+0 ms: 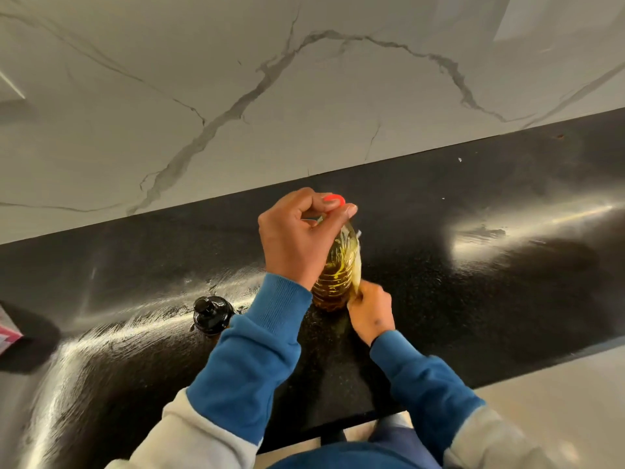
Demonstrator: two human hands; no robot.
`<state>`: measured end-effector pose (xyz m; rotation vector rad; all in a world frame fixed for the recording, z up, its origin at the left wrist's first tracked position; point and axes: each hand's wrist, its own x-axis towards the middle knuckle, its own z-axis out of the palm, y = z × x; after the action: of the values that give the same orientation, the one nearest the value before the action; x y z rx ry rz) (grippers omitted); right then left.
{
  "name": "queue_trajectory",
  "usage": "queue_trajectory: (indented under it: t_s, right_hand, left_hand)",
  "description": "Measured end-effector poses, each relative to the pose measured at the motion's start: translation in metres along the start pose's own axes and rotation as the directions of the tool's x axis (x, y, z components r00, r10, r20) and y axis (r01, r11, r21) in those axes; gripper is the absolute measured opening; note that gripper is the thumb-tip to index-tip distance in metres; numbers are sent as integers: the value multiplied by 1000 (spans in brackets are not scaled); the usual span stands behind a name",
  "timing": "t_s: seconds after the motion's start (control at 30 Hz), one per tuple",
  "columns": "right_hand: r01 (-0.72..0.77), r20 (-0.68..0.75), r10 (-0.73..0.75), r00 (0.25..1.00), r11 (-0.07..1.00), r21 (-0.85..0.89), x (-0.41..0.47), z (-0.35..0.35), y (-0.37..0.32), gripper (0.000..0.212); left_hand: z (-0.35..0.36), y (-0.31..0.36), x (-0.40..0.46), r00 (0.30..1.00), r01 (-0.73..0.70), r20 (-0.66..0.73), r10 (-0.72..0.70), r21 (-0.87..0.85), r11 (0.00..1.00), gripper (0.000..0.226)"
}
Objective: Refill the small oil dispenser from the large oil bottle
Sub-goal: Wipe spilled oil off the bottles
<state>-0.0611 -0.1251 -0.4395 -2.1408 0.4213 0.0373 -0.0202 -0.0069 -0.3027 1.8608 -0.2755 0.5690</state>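
Note:
The large oil bottle [336, 269], clear plastic with yellow oil inside, stands upright on the black countertop [473, 265]. My left hand [297, 238] is closed over its top, fingers pinched around the red cap [334, 199]. My right hand [370, 311] grips the bottle low on its right side, where a thin clear plastic wrap hangs along it. The small oil dispenser [212, 314], dark with a black lid, stands to the left, partly hidden behind my left sleeve.
A marble-patterned wall [270, 96] rises right behind the counter. A pink and white box [8, 333] lies at the left edge. The counter's front edge runs near my body, with pale floor [558, 401] at the lower right.

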Motion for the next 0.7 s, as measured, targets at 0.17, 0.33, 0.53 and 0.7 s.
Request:
queue_trajectory:
  t_s: [0.17,0.33,0.53,0.7]
  right_hand:
    - [24,-60,-22,998,999,24,10,-22,-21,39]
    - [338,-273,-300,914,935,106,12,-61,-79,26]
    - [460,-335,-398,854,878,132,-3,-44,-65,40]
    - [0,21,0,1000,1000,-24,-3,-4,-3,40]
  left_hand:
    - [-12,-7,16,983,36,182,-20,-85,996,18]
    - [-19,-13,26,942,85,337,7,-257,963,23]
    - [0,-12,-1,1000,-4,28,5,-31,1000,28]
    - [3,-4,-3,998,-46,-36,48,35,998,26]
